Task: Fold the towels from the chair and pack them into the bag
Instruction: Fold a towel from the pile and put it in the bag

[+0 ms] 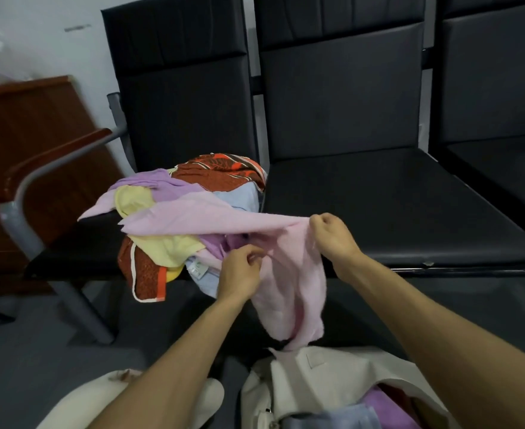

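Note:
A pink towel point(289, 274) hangs in front of the black chairs, one end still draped over the pile. My right hand point(332, 236) grips its upper edge. My left hand point(242, 267) pinches the same towel lower down and to the left. A heap of towels point(174, 212), purple, yellow, light blue and red-patterned, lies on the left chair seat point(78, 249) and spills over its front edge. A white bag point(320, 379) stands open on the floor at the bottom right, with purple and blue towels inside it.
A row of black padded chairs point(363, 196) fills the background; the middle seat carries nothing. The left chair has a grey metal armrest with a wooden top point(53, 162). A brown wooden cabinet point(22, 125) stands at the left. Grey floor lies below.

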